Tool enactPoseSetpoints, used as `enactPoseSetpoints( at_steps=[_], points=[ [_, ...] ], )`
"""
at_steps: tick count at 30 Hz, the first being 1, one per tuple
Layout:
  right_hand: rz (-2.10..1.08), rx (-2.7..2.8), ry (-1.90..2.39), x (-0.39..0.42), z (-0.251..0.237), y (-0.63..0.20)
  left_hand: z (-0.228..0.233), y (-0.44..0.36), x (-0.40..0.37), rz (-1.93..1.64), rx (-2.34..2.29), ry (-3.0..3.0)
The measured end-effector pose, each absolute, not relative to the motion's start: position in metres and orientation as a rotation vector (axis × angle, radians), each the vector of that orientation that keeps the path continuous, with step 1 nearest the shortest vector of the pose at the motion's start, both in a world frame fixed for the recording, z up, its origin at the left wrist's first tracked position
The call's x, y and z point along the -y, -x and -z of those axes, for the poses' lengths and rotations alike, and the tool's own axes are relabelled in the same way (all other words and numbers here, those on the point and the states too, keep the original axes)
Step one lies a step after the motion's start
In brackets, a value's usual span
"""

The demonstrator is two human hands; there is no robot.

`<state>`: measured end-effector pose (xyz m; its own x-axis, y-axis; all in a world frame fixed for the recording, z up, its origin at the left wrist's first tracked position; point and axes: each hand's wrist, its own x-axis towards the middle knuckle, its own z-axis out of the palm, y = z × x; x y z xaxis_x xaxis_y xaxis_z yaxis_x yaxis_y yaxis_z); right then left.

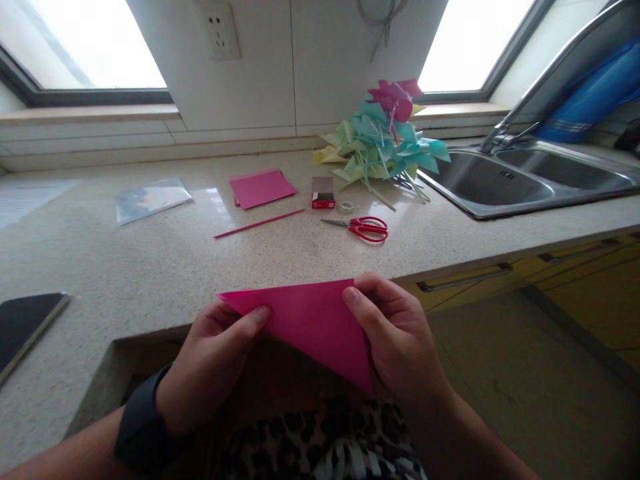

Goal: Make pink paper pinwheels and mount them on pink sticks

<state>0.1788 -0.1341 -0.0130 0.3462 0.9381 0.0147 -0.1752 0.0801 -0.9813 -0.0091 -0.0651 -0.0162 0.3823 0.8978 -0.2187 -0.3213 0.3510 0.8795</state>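
Hands (217, 347) (403, 333) before speckled counter (165, 267), sink (493, 187)

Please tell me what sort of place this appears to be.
Probably a kitchen: a double-bowl metal sink with a faucet is set into a speckled countertop, with yellow cabinet fronts below.
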Motion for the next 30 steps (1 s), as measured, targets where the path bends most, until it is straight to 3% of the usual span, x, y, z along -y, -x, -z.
enactPoseSetpoints(
  at_steps=[30],
  points=[
    [-0.939,0.836,1.263,0.1353,0.0125,-0.1784,0.0170,0.0082,0.0654,-0.910,-0.835,-0.886]
  ],
)
